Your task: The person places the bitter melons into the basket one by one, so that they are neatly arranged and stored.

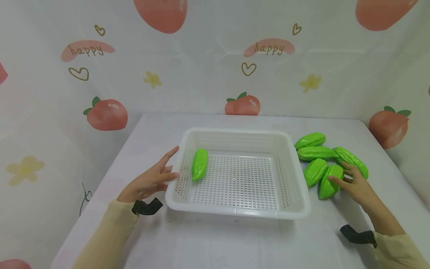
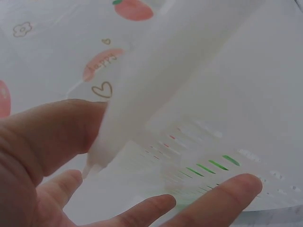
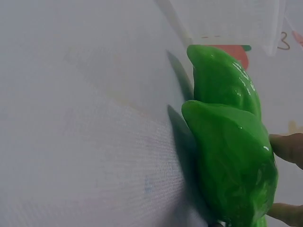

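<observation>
White table, fine woven-looking surface. Behind table: pale wall covering, faint creases, printed peaches, pink "happy" bands, outlined hearts, yellow flowers. Matching print continues left and right of table. Left of table: thin dark looped line, cord or print unclear. Light soft, shadows on table faint.

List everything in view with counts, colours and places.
Basket: one, white, middle of the table
Vegetable-like piece: one, green, inside the basket, left side
Vegetable-like pieces: five, green, right of the basket
Table: one, white, under the basket
Backdrop: one, white with printed fruit, behind the table
Thin line: one, dark, low at far left
Wrist gadgets: two, black, one by each wrist
Sleeves: two, beige, on the forearms
Left hand: one, bare, at the basket's left wall
Right hand: one, bare, at the nearest piece
</observation>
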`<control>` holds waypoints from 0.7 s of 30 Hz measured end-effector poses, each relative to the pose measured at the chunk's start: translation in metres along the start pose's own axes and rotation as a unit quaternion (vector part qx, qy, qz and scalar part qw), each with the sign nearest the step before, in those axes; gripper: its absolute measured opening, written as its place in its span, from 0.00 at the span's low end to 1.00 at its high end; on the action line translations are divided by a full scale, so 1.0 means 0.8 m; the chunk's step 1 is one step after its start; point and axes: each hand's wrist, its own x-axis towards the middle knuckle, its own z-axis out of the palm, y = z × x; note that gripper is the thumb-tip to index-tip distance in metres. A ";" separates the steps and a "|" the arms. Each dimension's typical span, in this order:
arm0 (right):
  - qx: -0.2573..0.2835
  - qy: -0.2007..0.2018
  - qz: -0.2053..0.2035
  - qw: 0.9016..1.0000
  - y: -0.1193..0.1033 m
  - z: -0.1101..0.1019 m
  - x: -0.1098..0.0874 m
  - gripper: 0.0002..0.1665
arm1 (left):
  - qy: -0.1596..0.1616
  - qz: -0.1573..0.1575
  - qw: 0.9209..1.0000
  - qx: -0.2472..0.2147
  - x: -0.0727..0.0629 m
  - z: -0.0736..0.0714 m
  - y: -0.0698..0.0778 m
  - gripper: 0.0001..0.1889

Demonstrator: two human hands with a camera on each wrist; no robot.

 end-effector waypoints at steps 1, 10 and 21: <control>0.000 -0.004 0.003 1.000 0.000 0.000 0.001 0.53 | 0.001 0.000 1.000 0.001 0.000 0.000 0.000 0.47; -0.020 -0.032 0.026 0.999 -0.002 -0.005 0.006 0.54 | -0.001 0.002 1.000 -0.005 0.001 0.000 0.000 0.47; -0.001 -0.015 0.011 1.000 0.000 -0.002 0.003 0.54 | -0.004 0.002 1.000 -0.014 0.001 0.000 0.000 0.47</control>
